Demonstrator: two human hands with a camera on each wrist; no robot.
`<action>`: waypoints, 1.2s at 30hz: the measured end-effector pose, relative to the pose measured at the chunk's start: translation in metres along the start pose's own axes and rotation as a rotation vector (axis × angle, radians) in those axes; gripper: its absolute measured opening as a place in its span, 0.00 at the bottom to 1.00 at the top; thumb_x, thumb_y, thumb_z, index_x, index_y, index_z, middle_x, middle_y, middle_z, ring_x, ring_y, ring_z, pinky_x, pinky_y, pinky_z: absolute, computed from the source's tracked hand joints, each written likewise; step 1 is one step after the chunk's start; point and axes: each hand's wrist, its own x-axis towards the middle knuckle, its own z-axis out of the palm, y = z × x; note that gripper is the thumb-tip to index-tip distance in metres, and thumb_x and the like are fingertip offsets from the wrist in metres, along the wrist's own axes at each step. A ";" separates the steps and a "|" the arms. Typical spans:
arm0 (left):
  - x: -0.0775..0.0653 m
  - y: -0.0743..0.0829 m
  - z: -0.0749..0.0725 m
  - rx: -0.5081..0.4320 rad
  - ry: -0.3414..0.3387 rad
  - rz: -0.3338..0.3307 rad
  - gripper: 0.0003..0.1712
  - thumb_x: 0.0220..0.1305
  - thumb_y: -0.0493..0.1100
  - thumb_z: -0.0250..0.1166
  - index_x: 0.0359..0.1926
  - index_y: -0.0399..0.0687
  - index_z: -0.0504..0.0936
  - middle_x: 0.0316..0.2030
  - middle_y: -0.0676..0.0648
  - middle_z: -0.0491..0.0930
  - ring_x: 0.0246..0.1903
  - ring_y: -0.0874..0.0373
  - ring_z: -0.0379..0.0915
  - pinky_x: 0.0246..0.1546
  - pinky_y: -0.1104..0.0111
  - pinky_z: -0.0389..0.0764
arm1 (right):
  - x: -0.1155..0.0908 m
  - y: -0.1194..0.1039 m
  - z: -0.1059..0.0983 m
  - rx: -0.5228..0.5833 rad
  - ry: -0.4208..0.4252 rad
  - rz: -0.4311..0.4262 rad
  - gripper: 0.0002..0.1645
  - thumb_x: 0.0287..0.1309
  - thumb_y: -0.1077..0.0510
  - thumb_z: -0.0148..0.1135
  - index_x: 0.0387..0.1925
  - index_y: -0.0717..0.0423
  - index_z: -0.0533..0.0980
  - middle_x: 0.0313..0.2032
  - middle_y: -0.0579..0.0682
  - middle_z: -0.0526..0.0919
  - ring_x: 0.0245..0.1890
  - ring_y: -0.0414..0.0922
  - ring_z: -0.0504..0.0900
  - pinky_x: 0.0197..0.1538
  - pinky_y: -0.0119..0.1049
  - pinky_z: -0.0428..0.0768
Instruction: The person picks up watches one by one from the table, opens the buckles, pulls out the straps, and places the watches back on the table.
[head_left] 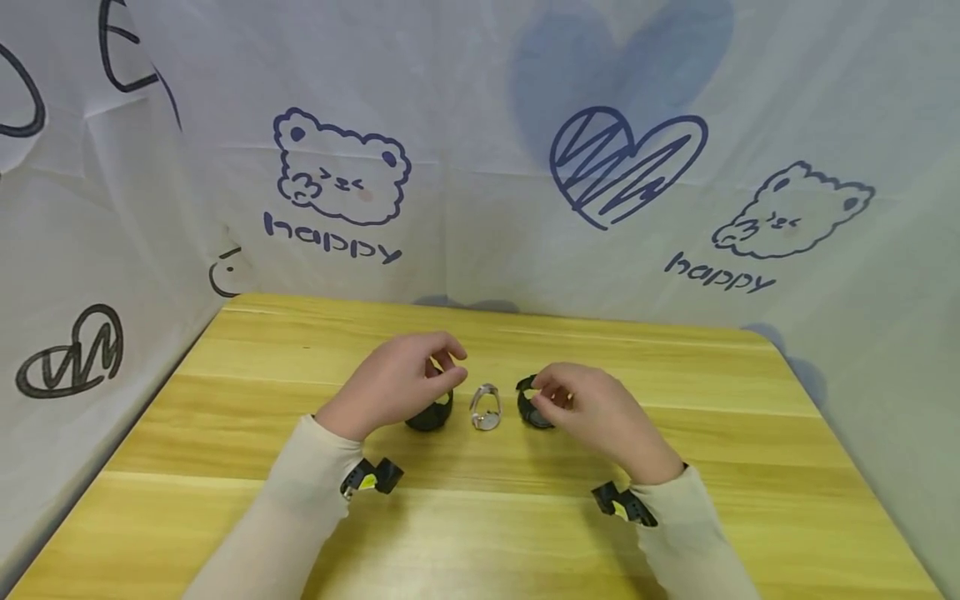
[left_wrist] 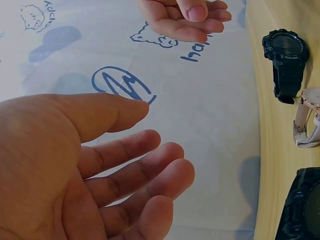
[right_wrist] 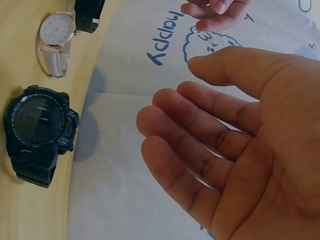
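Three wristwatches stand in a row on the table. A black watch [head_left: 429, 418] on the left is partly hidden by my left hand [head_left: 397, 379], which hovers above it with loosely bent fingers. In the middle is a watch with a white strap [head_left: 487, 422] and a pale, rose-gold-rimmed dial [right_wrist: 57, 29]. A second black watch [head_left: 534, 414], with a round dark face [right_wrist: 39, 120], is on the right. My right hand [head_left: 596, 408] hovers beside and partly over it. Both wrist views show relaxed fingers with nothing between them.
The yellow wood-grain table [head_left: 480, 533] ends at the back against a white cloth [head_left: 480, 233] printed with bears and hearts. More of the cloth hangs along the left side. Black straps [head_left: 372, 477] sit at both sleeved wrists.
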 end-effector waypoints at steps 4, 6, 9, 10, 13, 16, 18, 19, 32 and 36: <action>0.002 0.001 0.002 0.001 -0.014 -0.006 0.12 0.72 0.52 0.65 0.51 0.55 0.85 0.38 0.59 0.84 0.36 0.62 0.78 0.41 0.63 0.81 | 0.001 0.002 0.003 -0.010 0.030 -0.010 0.08 0.68 0.55 0.67 0.46 0.50 0.85 0.38 0.39 0.86 0.34 0.34 0.80 0.40 0.37 0.81; 0.002 0.000 0.004 0.000 -0.020 -0.014 0.12 0.72 0.52 0.65 0.51 0.55 0.85 0.37 0.59 0.84 0.36 0.62 0.78 0.42 0.62 0.80 | 0.002 0.003 0.004 -0.018 0.052 -0.014 0.07 0.68 0.55 0.67 0.45 0.51 0.85 0.37 0.39 0.86 0.33 0.34 0.80 0.39 0.37 0.81; 0.002 -0.002 0.006 -0.003 -0.023 -0.028 0.12 0.72 0.52 0.65 0.50 0.55 0.85 0.37 0.59 0.84 0.36 0.62 0.78 0.42 0.62 0.80 | 0.005 0.003 0.007 -0.025 0.067 -0.017 0.07 0.67 0.56 0.67 0.44 0.51 0.86 0.37 0.40 0.86 0.32 0.34 0.80 0.38 0.36 0.81; 0.002 -0.002 0.007 -0.004 -0.025 -0.030 0.12 0.72 0.52 0.65 0.50 0.55 0.85 0.36 0.59 0.84 0.36 0.62 0.78 0.43 0.61 0.80 | 0.005 0.003 0.007 -0.026 0.064 -0.016 0.07 0.67 0.56 0.67 0.45 0.51 0.86 0.37 0.41 0.86 0.32 0.34 0.80 0.39 0.37 0.81; 0.003 -0.002 0.009 -0.009 -0.039 -0.025 0.12 0.72 0.52 0.66 0.51 0.54 0.85 0.37 0.58 0.84 0.36 0.62 0.79 0.44 0.61 0.81 | 0.007 0.003 0.008 -0.020 0.044 -0.009 0.08 0.67 0.56 0.68 0.45 0.52 0.86 0.37 0.41 0.87 0.33 0.35 0.80 0.39 0.37 0.81; 0.004 -0.002 0.011 -0.010 -0.057 -0.028 0.14 0.72 0.52 0.66 0.51 0.52 0.85 0.37 0.58 0.84 0.38 0.62 0.79 0.45 0.60 0.81 | 0.007 0.004 0.008 -0.003 0.024 -0.001 0.08 0.68 0.56 0.67 0.45 0.52 0.86 0.37 0.41 0.87 0.33 0.35 0.81 0.40 0.38 0.82; 0.005 -0.002 0.012 -0.006 -0.064 -0.047 0.14 0.72 0.52 0.65 0.51 0.52 0.85 0.37 0.57 0.84 0.38 0.62 0.79 0.45 0.60 0.81 | 0.007 0.005 0.010 0.011 0.018 0.001 0.07 0.69 0.56 0.67 0.46 0.51 0.86 0.38 0.42 0.87 0.34 0.35 0.81 0.41 0.38 0.82; 0.005 -0.003 0.013 -0.005 -0.066 -0.061 0.13 0.72 0.53 0.66 0.50 0.53 0.86 0.37 0.57 0.84 0.38 0.61 0.79 0.45 0.60 0.81 | 0.007 0.005 0.011 0.020 0.015 0.000 0.07 0.69 0.57 0.67 0.46 0.51 0.85 0.38 0.42 0.87 0.35 0.36 0.82 0.41 0.38 0.83; 0.015 -0.017 0.035 -0.072 -0.199 -0.114 0.08 0.71 0.48 0.67 0.44 0.51 0.86 0.33 0.54 0.82 0.31 0.59 0.76 0.36 0.64 0.78 | 0.022 0.000 0.046 -0.025 -0.099 -0.028 0.10 0.69 0.63 0.65 0.49 0.57 0.84 0.42 0.47 0.87 0.40 0.42 0.83 0.47 0.41 0.82; 0.017 -0.020 0.043 -0.094 -0.218 -0.116 0.05 0.72 0.47 0.67 0.43 0.52 0.86 0.32 0.54 0.82 0.29 0.59 0.77 0.34 0.65 0.79 | 0.027 0.000 0.056 -0.070 -0.123 -0.044 0.11 0.70 0.62 0.63 0.50 0.55 0.85 0.43 0.47 0.88 0.41 0.43 0.84 0.48 0.42 0.82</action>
